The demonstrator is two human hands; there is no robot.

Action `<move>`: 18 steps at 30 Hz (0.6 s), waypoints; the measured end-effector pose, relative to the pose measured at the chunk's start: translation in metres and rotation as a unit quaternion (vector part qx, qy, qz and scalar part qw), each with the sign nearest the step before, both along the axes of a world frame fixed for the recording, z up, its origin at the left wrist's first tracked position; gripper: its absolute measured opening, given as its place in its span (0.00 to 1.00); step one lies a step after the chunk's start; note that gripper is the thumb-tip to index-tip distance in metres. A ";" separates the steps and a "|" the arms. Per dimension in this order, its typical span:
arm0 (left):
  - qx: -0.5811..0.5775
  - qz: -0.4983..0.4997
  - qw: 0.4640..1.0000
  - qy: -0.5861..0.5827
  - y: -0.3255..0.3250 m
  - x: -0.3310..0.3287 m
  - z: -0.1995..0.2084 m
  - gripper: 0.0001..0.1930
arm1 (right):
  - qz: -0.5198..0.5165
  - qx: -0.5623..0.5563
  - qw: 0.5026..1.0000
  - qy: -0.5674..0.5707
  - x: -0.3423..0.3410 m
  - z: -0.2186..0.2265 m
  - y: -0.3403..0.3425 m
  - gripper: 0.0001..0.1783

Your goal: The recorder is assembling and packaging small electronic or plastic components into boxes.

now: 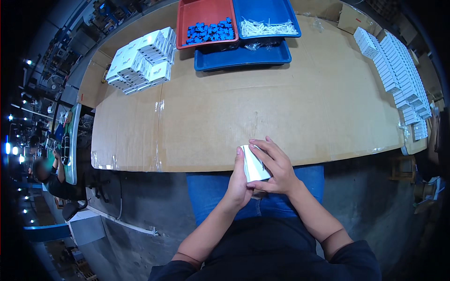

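Note:
A small white box point(254, 165) is held between my two hands, just off the table's near edge and above my lap. My left hand point(239, 183) grips it along its left side, the thumb pointing up the edge. Wrapped over the right side is my right hand point(277, 167), with its fingers across the top corner and its thumb at the lower edge. The fingers hide part of the box, and whether its flap is closed cannot be seen.
A cardboard-covered table point(225, 122) spreads ahead. Stacked white boxes point(140, 61) stand at the back left; rows of white boxes point(398, 72) line the right. A red tray point(206, 11) holds blue parts, a blue tray point(267, 35) white sticks, above another blue tray point(241, 61). A person point(56, 180) sits far left.

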State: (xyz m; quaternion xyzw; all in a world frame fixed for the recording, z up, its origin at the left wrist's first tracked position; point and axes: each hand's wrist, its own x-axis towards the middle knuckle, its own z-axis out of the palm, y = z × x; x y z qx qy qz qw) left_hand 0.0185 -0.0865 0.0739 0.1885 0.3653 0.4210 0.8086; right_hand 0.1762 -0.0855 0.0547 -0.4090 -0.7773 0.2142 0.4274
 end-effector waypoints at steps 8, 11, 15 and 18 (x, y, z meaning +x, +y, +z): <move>-0.049 -0.007 0.999 0.013 -0.003 0.001 0.007 0.35 | 0.010 0.052 0.998 0.021 -0.002 -0.009 0.002 0.49; -0.035 -0.021 0.999 0.010 -0.003 -0.001 0.004 0.35 | 0.010 0.079 0.996 0.036 -0.002 -0.009 0.003 0.47; -0.032 -0.028 0.999 0.007 -0.004 -0.003 0.003 0.34 | 0.014 0.097 0.994 0.046 -0.005 -0.010 0.002 0.44; -0.037 -0.027 0.999 0.017 -0.006 -0.004 -0.002 0.34 | 0.013 0.078 0.993 0.084 -0.007 -0.017 0.000 0.44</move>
